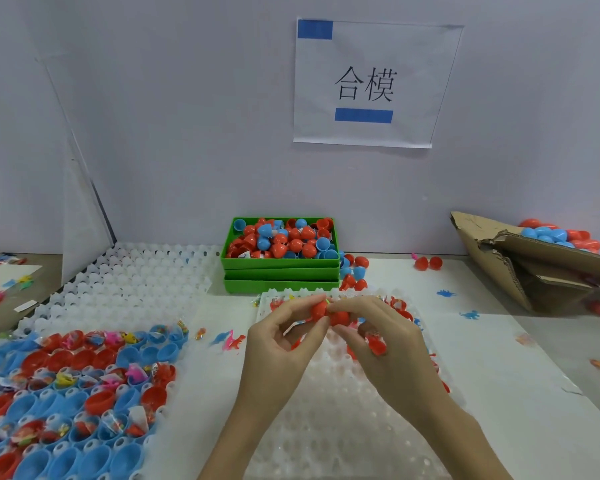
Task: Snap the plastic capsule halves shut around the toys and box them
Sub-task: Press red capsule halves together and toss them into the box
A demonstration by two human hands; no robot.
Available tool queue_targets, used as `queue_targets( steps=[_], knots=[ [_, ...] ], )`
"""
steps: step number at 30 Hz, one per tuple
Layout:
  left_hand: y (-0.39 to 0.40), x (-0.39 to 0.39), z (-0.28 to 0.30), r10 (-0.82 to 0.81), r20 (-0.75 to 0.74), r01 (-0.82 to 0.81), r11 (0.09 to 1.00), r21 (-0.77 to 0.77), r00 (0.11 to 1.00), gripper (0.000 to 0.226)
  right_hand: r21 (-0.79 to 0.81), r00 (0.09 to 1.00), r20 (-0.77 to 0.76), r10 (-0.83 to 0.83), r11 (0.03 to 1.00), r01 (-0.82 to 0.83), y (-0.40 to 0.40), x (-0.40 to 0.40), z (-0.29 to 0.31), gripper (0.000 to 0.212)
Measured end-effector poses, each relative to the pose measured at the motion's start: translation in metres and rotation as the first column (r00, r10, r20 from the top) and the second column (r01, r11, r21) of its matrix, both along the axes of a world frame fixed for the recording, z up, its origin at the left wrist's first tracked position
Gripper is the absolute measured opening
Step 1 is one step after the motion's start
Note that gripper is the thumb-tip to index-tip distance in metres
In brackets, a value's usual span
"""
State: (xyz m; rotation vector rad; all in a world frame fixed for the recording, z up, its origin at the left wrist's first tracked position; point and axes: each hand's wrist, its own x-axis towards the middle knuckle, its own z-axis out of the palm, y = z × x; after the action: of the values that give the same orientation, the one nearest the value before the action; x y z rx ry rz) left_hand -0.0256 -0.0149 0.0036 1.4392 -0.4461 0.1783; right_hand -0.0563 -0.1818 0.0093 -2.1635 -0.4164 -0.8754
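Over the counter's near edge, both hands, left (284,336) and right (381,337), pinched a red capsule (329,313), its halves not visibly snapped. The box (520,268) at the right edge held some; trays (84,386) at the left edge remained full.

We see a red capsule (329,315) with a bit of green poking out. The box (280,263) at the back edge of the table is bright green, full of red and blue halves. The tray (129,278) at the left edge is white, with red and blue cups (66,393). The sign (371,84) is white with blue bars and black marks. The carton (520,265) at the right edge is brown.
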Motion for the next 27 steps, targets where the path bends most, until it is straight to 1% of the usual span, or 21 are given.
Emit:
queue_targets(
  steps=[3,5,9,11,14,16,20,23,25,27],
  knots=[
    [-0.001,-0.001,0.000,0.034,0.041,-0.035,0.999,0.012,0.999,0.032,0.051,0.999,-0.037,0.022,0.998,-0.021,0.004,-0.003,0.001,0.040],
    [-0.002,-0.002,-0.001,0.071,0.086,-0.075,0.996,0.052,0.994,0.033,0.083,0.997,-0.069,0.024,0.996,-0.018,0.006,-0.004,0.002,0.045],
    [-0.002,-0.002,-0.002,0.088,0.127,-0.104,0.987,0.124,0.988,0.034,0.125,0.996,-0.069,0.063,0.991,-0.054,0.009,-0.005,0.002,0.036],
    [0.001,-0.002,-0.001,0.064,0.145,-0.086,0.985,0.151,0.987,0.031,0.128,0.994,-0.080,0.072,0.990,-0.061,0.009,-0.005,0.002,0.037],
    [0.006,0.000,0.002,0.048,0.181,-0.086,0.974,0.210,0.982,0.022,0.139,0.992,-0.110,0.066,0.989,-0.051,0.008,-0.004,0.001,0.045],
    [0.009,0.001,0.001,0.049,0.208,-0.101,0.964,0.247,0.977,0.018,0.172,0.989,-0.119,0.082,0.983,-0.061,0.007,-0.004,-0.001,0.040],
    [0.009,0.001,0.000,0.088,0.257,-0.153,0.957,0.245,0.962,0.011,0.225,0.985,-0.116,0.127,0.969,-0.099,0.007,-0.004,-0.001,0.036],
    [0.010,0.001,0.000,0.081,0.270,-0.146,0.963,0.228,0.959,0.005,0.251,0.978,-0.112,0.174,0.958,-0.141,0.007,-0.004,0.001,0.035],
    [0.011,0.001,0.000,0.076,0.288,-0.149,0.958,0.243,0.955,0.006,0.251,0.976,-0.111,0.187,0.956,-0.155,0.006,-0.004,0.001,0.033],
    [0.009,-0.001,-0.001,0.064,0.263,-0.136,0.954,0.266,0.963,0.018,0.245,0.976,-0.110,0.189,0.957,-0.157,0.005,-0.003,0.001,0.034]
  ],
)
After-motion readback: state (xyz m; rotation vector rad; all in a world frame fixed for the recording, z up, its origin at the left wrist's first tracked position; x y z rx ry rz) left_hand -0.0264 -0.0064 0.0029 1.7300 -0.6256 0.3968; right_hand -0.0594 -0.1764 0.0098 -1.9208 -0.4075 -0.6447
